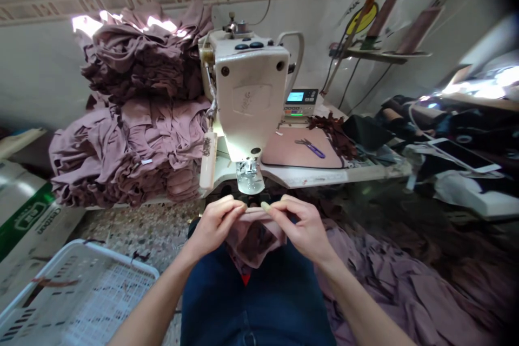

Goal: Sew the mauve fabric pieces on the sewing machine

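My left hand (214, 224) and my right hand (302, 227) both pinch the top edge of a small mauve fabric piece (253, 238), held over my lap in dark blue trousers. The fingertips of the two hands nearly meet at the fabric's upper edge. The piece hangs down between the hands. Just beyond it stands a white sewing machine (249, 97), its presser foot (248, 170) lit by a small lamp.
A tall pile of mauve garments (133, 135) lies left of the machine. Purple thread snips (310, 147) rest on the machine table. A white plastic basket (73, 292) sits at lower left, more mauve cloth (405, 286) at lower right, a phone (462, 154) far right.
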A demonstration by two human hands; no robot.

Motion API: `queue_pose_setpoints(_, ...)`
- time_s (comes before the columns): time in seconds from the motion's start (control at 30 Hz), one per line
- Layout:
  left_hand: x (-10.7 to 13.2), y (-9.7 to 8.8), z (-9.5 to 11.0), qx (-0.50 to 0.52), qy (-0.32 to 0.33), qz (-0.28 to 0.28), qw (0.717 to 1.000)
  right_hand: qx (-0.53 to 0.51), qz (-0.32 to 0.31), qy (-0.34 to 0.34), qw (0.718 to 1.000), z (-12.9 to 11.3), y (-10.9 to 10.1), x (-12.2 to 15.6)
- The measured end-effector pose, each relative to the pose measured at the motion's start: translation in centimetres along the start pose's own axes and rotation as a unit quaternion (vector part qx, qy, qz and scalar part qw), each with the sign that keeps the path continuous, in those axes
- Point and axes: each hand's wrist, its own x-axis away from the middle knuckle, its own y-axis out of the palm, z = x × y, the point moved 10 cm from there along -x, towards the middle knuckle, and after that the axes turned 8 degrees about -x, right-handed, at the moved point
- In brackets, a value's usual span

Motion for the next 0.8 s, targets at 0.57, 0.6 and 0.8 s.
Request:
queue_pose_setpoints(0.57, -3.7, -1.3, -4.4, 0.143, -0.169, 0.146, 0.964, -0.072, 0.082, 0.071, 0.992, 4.3, -1.6, -5.0)
queue_pose_setpoints(0.6, -4.0, -1.1, -4.4, 0.158, -0.166, 0.151, 0.962, -0.068, 0.085, 0.067, 0.992, 4.3, -1.7, -5.2)
queue_pose_setpoints(0.8, -5.7, -0.5, -4.3, 0.230, -0.134, 0.166, 0.949, -0.048, 0.103, 0.042, 0.993, 4.2, -2.4, -6.6)
